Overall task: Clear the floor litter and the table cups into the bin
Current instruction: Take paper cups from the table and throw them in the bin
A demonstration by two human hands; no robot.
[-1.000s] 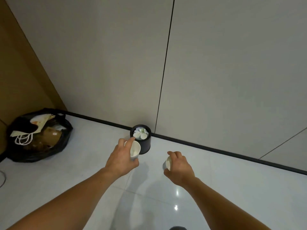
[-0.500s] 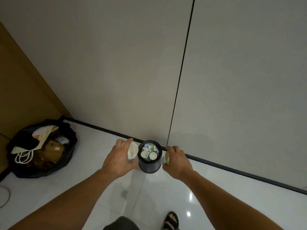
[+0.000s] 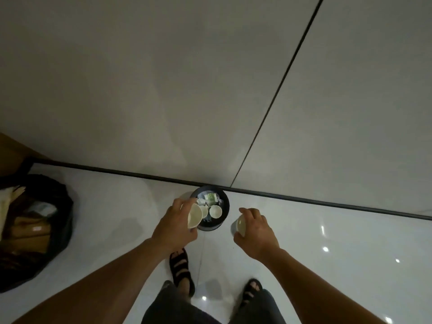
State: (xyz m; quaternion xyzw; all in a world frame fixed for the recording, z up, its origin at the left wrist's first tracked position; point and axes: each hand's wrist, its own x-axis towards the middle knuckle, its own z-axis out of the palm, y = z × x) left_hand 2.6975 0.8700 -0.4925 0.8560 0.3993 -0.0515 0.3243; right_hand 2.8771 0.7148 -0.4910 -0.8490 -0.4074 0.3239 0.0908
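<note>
A small round black bin (image 3: 224, 217) stands on the white floor against the wall. It holds white paper cups (image 3: 215, 211) and crumpled litter with a green scrap (image 3: 211, 197). My left hand (image 3: 174, 224) grips a white paper cup (image 3: 194, 216), tilted on its side with its mouth facing right, at the bin's left rim. My right hand (image 3: 256, 229) holds a second white cup (image 3: 240, 225) just right of the bin, its mouth turned toward the bin.
A black rubbish bag (image 3: 35, 230) full of paper and cardboard lies on the floor at the left. A dark skirting strip (image 3: 327, 202) runs along the grey wall. My sandalled feet (image 3: 181, 267) stand just before the bin.
I have stepped closer, so the bin now lies right below my hands. My left hand has tipped its cup over the bin's left rim. My right hand has drifted slightly away to the right.
</note>
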